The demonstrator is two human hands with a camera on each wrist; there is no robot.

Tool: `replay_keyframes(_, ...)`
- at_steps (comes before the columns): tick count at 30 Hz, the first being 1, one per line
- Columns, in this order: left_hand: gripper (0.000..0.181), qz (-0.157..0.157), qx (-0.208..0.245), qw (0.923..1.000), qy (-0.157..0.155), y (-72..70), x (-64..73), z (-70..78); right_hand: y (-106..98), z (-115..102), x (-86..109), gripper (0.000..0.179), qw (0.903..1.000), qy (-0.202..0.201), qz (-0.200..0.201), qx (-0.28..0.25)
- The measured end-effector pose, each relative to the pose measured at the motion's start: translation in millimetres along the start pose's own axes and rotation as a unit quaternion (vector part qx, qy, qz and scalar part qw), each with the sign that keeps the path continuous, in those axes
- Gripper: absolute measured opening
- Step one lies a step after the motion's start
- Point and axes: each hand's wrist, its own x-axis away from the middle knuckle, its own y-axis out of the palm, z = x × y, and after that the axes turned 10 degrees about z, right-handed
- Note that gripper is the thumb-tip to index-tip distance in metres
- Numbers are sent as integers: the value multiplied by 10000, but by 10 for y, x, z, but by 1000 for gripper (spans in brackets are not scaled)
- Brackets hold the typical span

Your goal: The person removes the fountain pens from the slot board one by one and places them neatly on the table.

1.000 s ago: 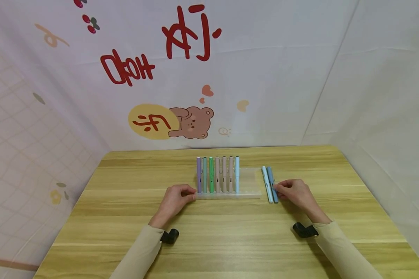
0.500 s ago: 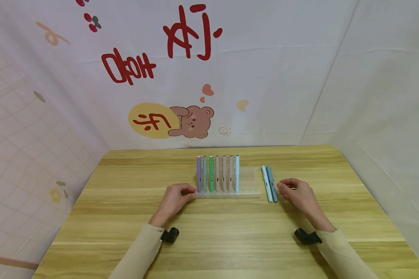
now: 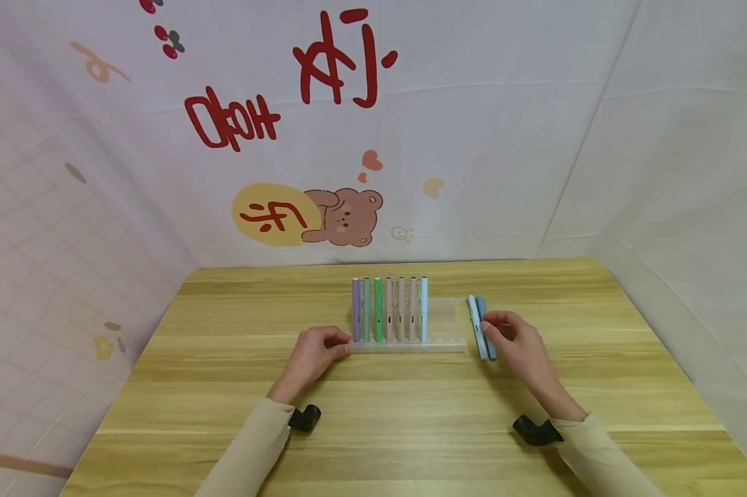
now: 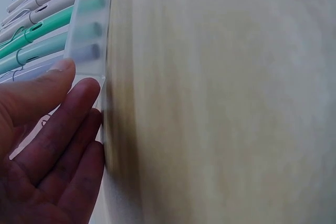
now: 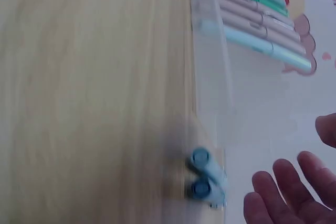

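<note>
A clear pen rack (image 3: 444, 347) holds several upright capped pens: purple, teal, green, several greyish-pink ones and a light blue pen (image 3: 424, 310). My left hand (image 3: 311, 355) is at the rack's left end; in the left wrist view its thumb (image 4: 60, 72) touches the corner and its fingers extend beside it. Right of the rack, a pale blue pen (image 3: 476, 328) and a darker blue pen (image 3: 482, 308) lie side by side on the table. My right hand (image 3: 519, 345) is over the darker pen, partly hiding it; in the right wrist view its fingers (image 5: 286, 182) are spread, gripping nothing.
The wooden table (image 3: 398, 421) runs back to a white cloth wall (image 3: 504, 138) printed with red characters and a bear. More white cloth hangs at the left and right sides. A black wrist camera (image 3: 537, 431) sits on the right sleeve.
My right hand drew back right from the darker blue pen, then came left again over it. The left hand stays at the rack's end, and the racked pens have not moved.
</note>
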Motion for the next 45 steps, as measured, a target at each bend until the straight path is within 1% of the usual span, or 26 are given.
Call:
replay_keyframes(4,7,-13,-2,10000,25,-5,1,-2,98,-63,49,42,9986,-197,-42,-493)
replay_keyframes(7,7,-21,6,10000,47,-9,-1,2,163,-96,75,43,9974,-334,-52,-633)
replay_keyframes(8,7,-30,21,10000,15,-12,-2,4,182,-107,81,43,9972,-371,-48,-644)
replay_keyframes(12,7,-26,25,10000,49,-13,-2,6,261,-150,93,46,9965,-466,-89,-693)
replay_keyframes(16,7,-20,59,10000,-24,-13,-3,12,344,-173,89,47,9952,-501,-149,-825)
replay_keyframes(22,7,-25,45,10000,-22,-16,-3,24,442,-200,81,49,9937,-402,-213,-1028)
replay_keyframes(27,7,-22,41,10000,78,-18,0,12,511,-231,81,49,9930,-396,-273,-1074)
replay_keyframes(31,7,-23,70,10000,37,-19,-3,11,573,-232,66,47,9919,-338,-356,-1174)
replay_keyframes(34,7,-27,52,10000,72,-21,-1,10,619,-237,55,47,9917,-304,-428,-1172)
replay_keyframes(43,8,-33,61,9999,82,-17,0,4,741,-262,13,47,9937,-277,-561,-927)
replay_keyframes(45,7,-16,87,9999,73,-13,0,3,752,-314,14,49,9940,-177,-625,-885)
